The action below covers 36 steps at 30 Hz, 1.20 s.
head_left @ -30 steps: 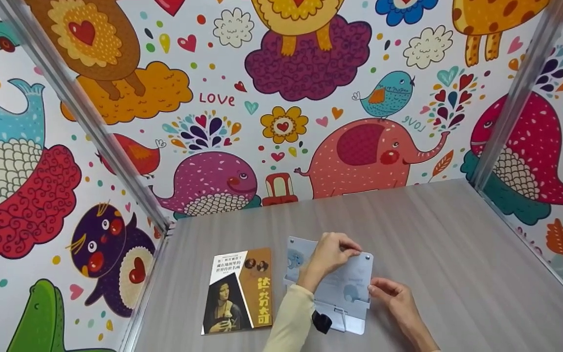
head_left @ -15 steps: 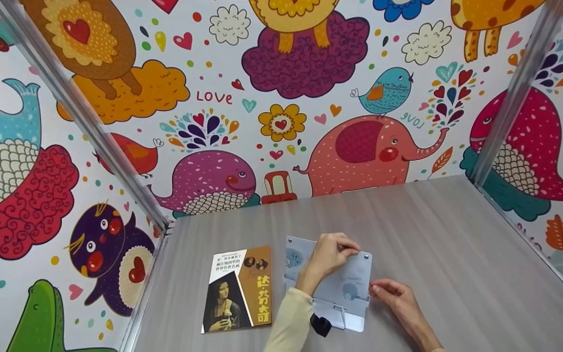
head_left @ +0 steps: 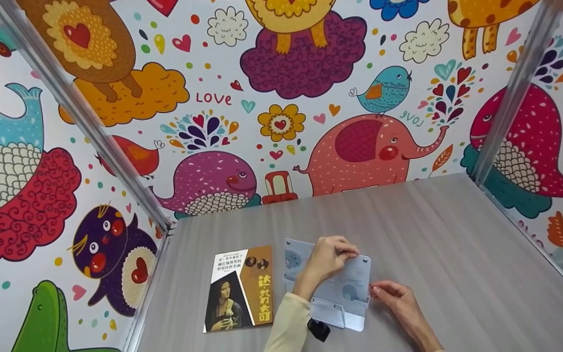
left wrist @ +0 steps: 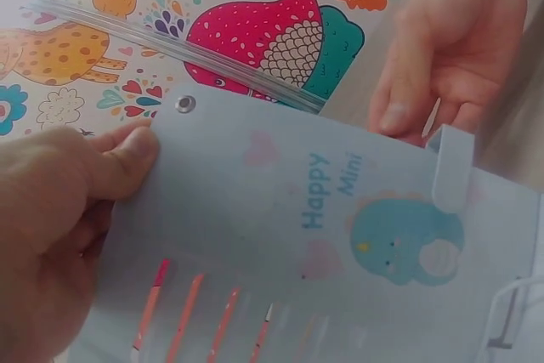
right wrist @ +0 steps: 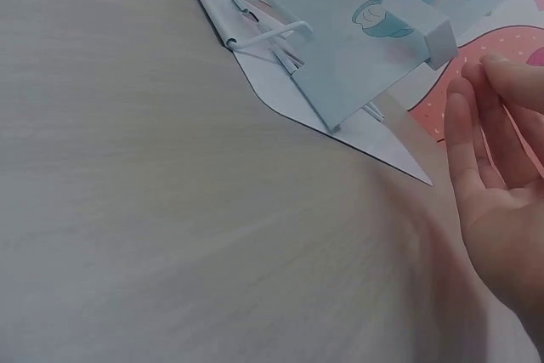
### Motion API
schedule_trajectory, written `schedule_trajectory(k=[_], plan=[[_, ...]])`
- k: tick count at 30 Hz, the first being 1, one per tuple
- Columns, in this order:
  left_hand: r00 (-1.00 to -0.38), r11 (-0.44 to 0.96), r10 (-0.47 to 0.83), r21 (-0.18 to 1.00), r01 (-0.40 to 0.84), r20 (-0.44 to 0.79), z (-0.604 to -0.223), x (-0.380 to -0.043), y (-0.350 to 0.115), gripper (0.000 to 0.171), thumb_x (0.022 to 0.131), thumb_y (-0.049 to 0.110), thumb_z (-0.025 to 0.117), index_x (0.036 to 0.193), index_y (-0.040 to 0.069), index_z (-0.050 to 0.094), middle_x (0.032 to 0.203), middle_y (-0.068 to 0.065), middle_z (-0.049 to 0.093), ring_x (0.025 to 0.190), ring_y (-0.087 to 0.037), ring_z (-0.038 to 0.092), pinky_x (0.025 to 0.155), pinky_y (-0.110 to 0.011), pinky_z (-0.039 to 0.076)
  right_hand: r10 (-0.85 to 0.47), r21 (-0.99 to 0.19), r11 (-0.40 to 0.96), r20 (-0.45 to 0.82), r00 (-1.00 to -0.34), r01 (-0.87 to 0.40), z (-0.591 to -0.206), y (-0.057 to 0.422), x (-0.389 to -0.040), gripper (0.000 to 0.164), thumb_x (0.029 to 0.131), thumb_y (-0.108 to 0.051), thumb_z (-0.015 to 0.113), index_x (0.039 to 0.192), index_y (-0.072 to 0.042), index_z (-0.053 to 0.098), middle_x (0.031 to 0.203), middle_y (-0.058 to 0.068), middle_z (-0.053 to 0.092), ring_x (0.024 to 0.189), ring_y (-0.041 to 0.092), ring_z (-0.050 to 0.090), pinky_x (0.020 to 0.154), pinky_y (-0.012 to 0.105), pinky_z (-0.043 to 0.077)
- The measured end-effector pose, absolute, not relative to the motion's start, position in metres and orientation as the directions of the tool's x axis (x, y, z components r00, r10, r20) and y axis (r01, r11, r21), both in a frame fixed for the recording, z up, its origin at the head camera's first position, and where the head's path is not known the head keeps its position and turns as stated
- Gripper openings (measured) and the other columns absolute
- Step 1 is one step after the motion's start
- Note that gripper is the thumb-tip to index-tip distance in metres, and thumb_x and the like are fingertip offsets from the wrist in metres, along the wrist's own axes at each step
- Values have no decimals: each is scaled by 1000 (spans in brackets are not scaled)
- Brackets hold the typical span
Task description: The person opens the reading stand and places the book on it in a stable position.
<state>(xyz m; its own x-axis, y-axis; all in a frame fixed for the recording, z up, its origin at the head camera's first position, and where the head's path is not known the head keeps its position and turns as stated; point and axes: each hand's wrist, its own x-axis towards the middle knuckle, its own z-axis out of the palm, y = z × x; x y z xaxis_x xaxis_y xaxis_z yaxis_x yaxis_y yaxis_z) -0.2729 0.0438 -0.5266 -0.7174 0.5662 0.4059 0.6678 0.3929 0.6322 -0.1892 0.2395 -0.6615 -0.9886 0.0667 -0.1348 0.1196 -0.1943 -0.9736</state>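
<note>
A pale blue folding book stand [head_left: 350,276], printed with "Happy Mini" and a small dinosaur, stands tilted on the table. My left hand [head_left: 328,259] pinches its upper edge near the right corner, thumb on the printed face in the left wrist view. Beside the stand's right edge is my right hand [head_left: 399,303]. Its loosely bent fingers [right wrist: 463,138] lie close to the white side clip [right wrist: 440,40], with a gap between them in the right wrist view. Wire page holders [head_left: 344,318] cross the lower ledge. Slots [left wrist: 195,303] run through the panel.
A book [head_left: 237,288] with a painted portrait on its cover lies flat left of the stand. Cartoon-printed walls [head_left: 281,161] with metal corner posts [head_left: 511,93] enclose the wood-grain table [head_left: 457,254]. A black object [head_left: 318,330] sits beside the left sleeve.
The stand's upper edge has tipped slightly down toward me, and my left hand has lowered with it. My right hand stays at the right edge. The book has not moved.
</note>
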Motion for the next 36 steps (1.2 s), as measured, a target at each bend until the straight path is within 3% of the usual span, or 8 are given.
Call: schedule_trajectory(k=[9,25,31,36], plan=[[-698,382,566,610,694,439,-528,-276,44,9,82,15,68,84,19,75,78,10,67,70,5,57,63,-6,46,82,-998,-62,9,-997,-14,-660,231,-186,24,81,-11,67,97,7,65,85,10,68,75,16,62,70,36,54],[-724,427,580,618,660,373,-529,-277,42,12,81,15,68,87,22,75,80,10,67,71,6,56,66,-5,47,165,-998,-60,-38,-986,28,-657,215,-181,21,79,-14,70,94,0,68,86,11,67,75,18,61,70,34,54],[-683,401,614,588,702,396,-526,-277,38,13,83,14,66,88,22,75,82,8,68,74,6,56,68,-4,46,188,-998,-51,-47,-981,38,-655,209,-177,23,78,-18,72,95,-2,69,85,10,67,75,18,62,72,33,55],[-639,350,650,584,732,411,-527,-273,32,14,84,12,65,87,20,75,81,8,67,75,6,57,69,-5,47,115,-999,-48,0,-993,-6,-656,205,-174,25,78,-14,71,96,3,68,85,9,68,74,14,63,70,32,55]])
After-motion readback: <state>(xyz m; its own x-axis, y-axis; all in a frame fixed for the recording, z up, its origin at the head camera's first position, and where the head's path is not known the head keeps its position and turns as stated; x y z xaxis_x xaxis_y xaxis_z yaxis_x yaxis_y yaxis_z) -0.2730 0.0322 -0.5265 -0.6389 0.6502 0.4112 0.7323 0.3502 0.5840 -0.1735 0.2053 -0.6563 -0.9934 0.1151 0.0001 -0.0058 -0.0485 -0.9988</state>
